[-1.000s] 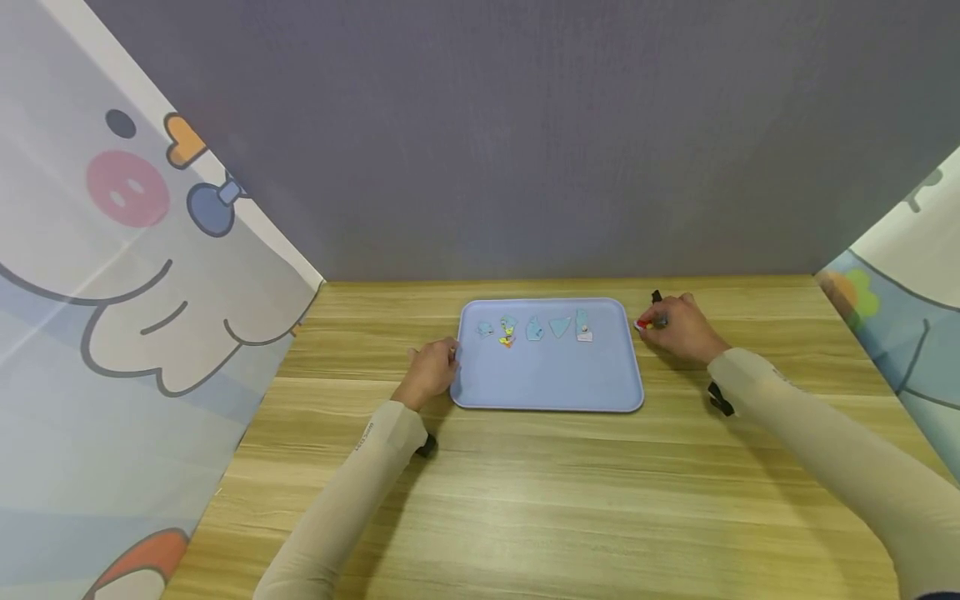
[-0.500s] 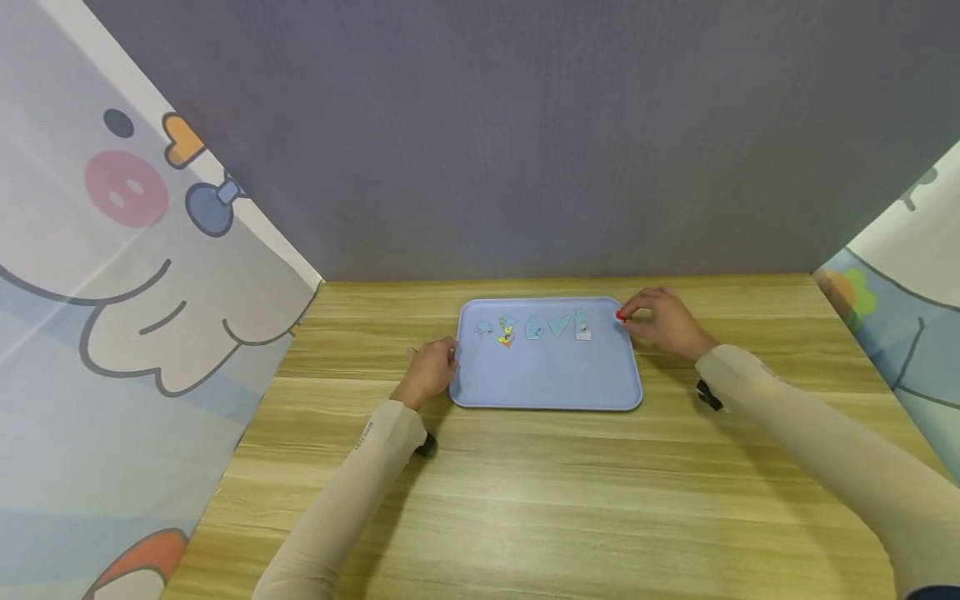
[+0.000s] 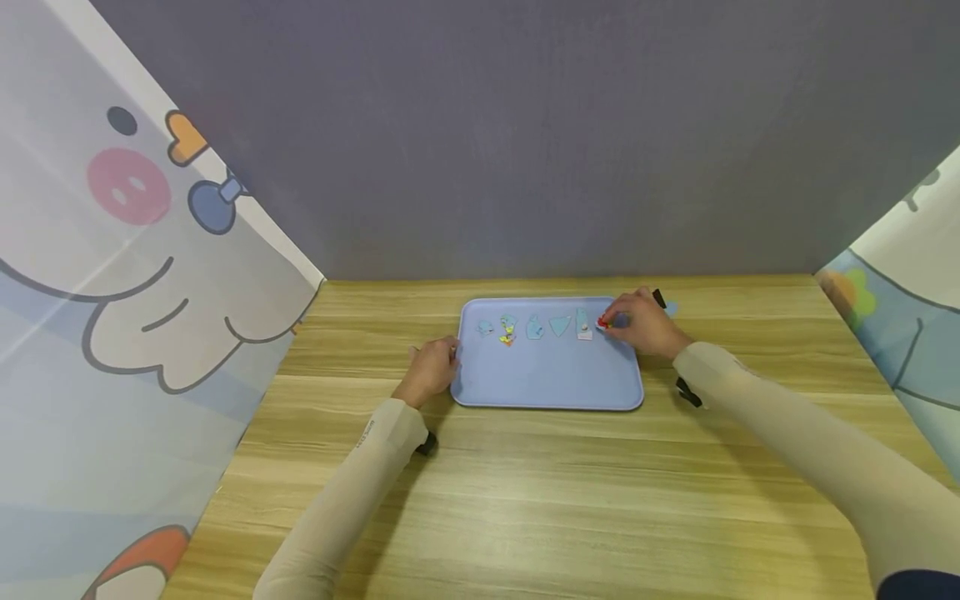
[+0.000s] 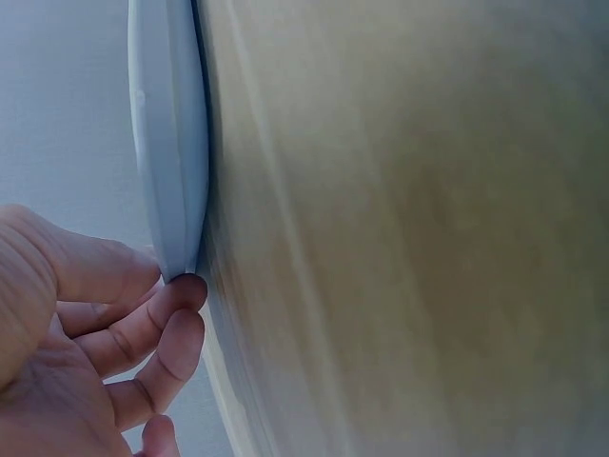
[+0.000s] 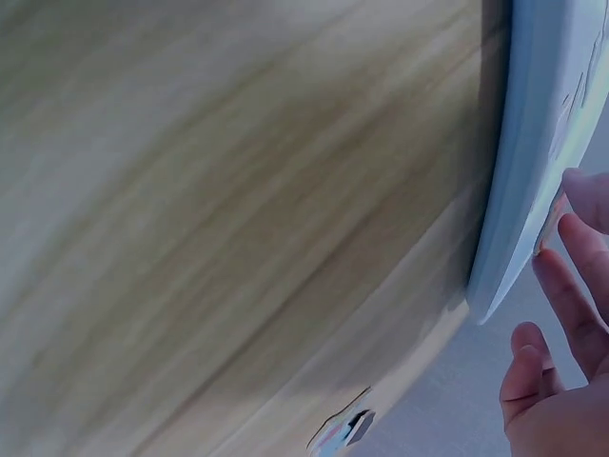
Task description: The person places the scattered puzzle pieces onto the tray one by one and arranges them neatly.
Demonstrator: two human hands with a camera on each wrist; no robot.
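A light blue rectangular tray (image 3: pixel 547 375) lies on the wooden table. My left hand (image 3: pixel 432 368) pinches its left rim; in the left wrist view the thumb and fingertips (image 4: pixel 181 290) meet at the tray's edge (image 4: pixel 171 143). Over the tray's upper right part, my right hand (image 3: pixel 643 323) pinches a small flat red-and-white piece (image 3: pixel 602 322) between thumb and fingertips. Seen from the right wrist, that piece (image 5: pixel 552 219) overlaps the tray's rim, mostly behind the fingers. A row of small flat cutouts (image 3: pixel 559 325), mostly pale blue, one with a yellow figure (image 3: pixel 507 330), runs along the tray's upper half.
Another flat piece, pale blue (image 3: pixel 671 309), lies on the table just beyond my right hand. Wood-grain tabletop (image 3: pixel 540 492) extends in front of the tray. A grey panel (image 3: pixel 525 142) stands behind it, and cartoon-printed walls (image 3: pixel 112 350) flank both sides.
My right hand has moved left with the red-and-white piece, from beside the tray to above its upper right part. The left hand has stayed at the left rim.
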